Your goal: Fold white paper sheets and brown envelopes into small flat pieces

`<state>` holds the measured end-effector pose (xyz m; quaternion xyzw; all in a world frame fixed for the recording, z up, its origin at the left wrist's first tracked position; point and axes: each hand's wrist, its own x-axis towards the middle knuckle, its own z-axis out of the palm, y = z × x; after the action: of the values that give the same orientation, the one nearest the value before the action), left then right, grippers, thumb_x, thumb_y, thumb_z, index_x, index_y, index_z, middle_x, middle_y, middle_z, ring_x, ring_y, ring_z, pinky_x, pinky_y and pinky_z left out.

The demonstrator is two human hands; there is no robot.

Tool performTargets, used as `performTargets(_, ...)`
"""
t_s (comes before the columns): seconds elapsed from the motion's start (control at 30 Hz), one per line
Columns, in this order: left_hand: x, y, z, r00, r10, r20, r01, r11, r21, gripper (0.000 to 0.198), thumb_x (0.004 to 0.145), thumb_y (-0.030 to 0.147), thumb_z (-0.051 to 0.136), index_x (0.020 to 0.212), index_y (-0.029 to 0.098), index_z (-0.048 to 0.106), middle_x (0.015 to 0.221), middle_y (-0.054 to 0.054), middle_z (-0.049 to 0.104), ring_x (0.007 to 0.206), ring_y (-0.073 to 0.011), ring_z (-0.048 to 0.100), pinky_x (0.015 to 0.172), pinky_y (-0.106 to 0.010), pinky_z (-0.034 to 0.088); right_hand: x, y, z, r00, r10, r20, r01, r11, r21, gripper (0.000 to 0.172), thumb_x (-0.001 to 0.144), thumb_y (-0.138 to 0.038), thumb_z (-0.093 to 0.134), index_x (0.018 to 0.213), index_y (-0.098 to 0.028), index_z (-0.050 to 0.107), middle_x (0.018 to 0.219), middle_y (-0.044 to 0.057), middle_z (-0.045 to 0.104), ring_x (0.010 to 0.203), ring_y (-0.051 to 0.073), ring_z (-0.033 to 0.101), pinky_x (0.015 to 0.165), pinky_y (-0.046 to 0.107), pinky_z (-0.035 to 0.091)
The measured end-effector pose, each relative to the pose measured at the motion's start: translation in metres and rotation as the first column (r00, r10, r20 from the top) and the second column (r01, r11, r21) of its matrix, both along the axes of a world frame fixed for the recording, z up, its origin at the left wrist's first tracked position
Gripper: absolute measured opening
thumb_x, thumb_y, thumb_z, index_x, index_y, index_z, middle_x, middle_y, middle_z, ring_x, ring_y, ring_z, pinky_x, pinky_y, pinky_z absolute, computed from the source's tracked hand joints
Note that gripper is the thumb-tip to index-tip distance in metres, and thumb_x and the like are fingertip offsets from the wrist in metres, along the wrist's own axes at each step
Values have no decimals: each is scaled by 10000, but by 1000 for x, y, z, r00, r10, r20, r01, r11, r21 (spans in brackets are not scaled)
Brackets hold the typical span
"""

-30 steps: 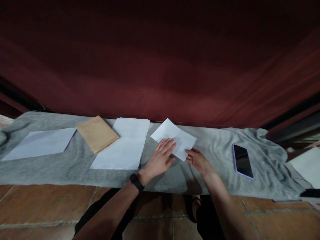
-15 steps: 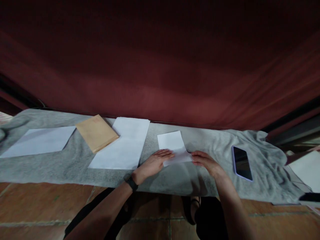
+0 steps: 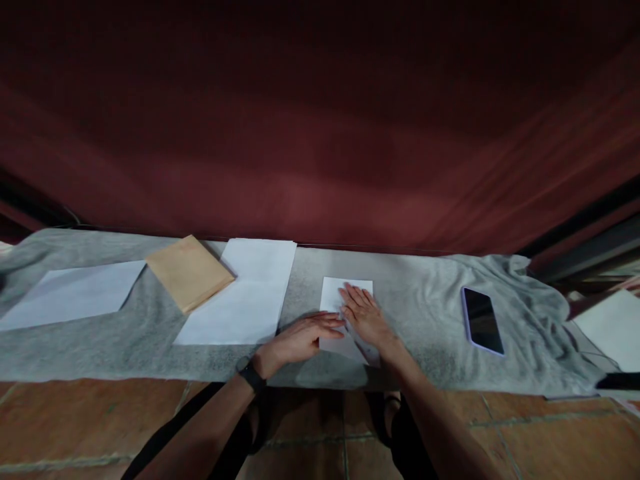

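now the right hand lies flat on the squared-up folded paper.

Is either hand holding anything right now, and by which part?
Nothing is gripped. The right hand lies flat on the middle of the small white paper, and the left hand presses its near left edge onto the grey cloth.

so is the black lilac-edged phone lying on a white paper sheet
No, the black lilac-edged phone lies directly on the grey cloth, no sheet beneath.
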<state>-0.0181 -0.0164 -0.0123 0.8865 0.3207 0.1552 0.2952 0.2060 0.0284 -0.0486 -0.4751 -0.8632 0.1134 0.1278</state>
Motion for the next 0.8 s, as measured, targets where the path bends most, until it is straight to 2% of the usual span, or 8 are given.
performTargets(0.13,-1,-1,-1,999,48,17,-48,999,-7,605,751,-33,560,1256,267,708,1426,-35,616,1358,-181,542,1202,-384,363,15,9,-6,985,-147,94,140,987,72,543,1067,-390,321,1563,-173,366,1637,99,314,1521,246,297,1255,487,216)
performTargets(0.27,-3,-1,-2,992,109,70,-106,993,-46,369,878,84,589,1166,251,749,1351,-41,674,1315,-186,582,1168,-365,405,34,19,-10,981,-186,58,182,981,66,539,1057,-378,332,1551,-172,390,1622,102,352,1513,259,315,1245,514,237)
performTargets(0.33,-4,-1,-2,983,155,101,-148,986,-78,280,953,194,574,1171,245,742,1301,-37,706,1267,-186,618,1126,-347,447,43,24,-12,988,-153,-10,154,987,41,507,1038,-317,351,1515,-176,454,1596,103,410,1492,249,358,1237,516,271)
performTargets(0.4,-4,0,-3,972,208,114,-196,975,-104,274,981,255,558,1194,237,730,1260,-36,727,1207,-190,654,1070,-331,490,54,26,-12,988,-107,-109,108,994,-5,483,993,-213,366,1437,-191,555,1535,100,506,1441,231,443,1220,508,323)
performTargets(0.5,-3,2,-4,950,294,102,-285,954,-95,306,943,179,566,1196,229,730,1246,-41,733,1176,-204,668,1056,-339,496,72,19,-4,959,-44,-279,9,992,-127,517,898,-93,377,1301,-219,676,1435,85,611,1360,212,539,1189,484,393)
performTargets(0.57,-2,3,-5,926,367,94,-359,929,-90,337,910,123,557,1172,229,741,1222,-42,743,1158,-210,675,1047,-343,497,82,7,7,934,-18,-357,-70,970,-231,531,861,-73,404,1268,-239,702,1433,70,614,1361,215,537,1188,471,400)
performTargets(0.7,2,7,-6,865,494,86,-481,866,-133,246,934,215,563,1073,215,766,1106,-54,775,1032,-218,712,927,-323,536,90,-20,29,928,30,-371,-190,894,-405,488,864,-170,562,1322,-299,668,1511,43,540,1439,255,441,1221,517,322)
performTargets(0.8,6,9,-9,815,577,62,-563,812,-154,221,937,278,573,970,184,771,989,-76,783,920,-230,720,831,-318,537,83,-25,32,920,-13,-392,-157,904,-399,408,896,-314,627,1298,-290,685,1466,67,584,1387,278,496,1189,514,365)
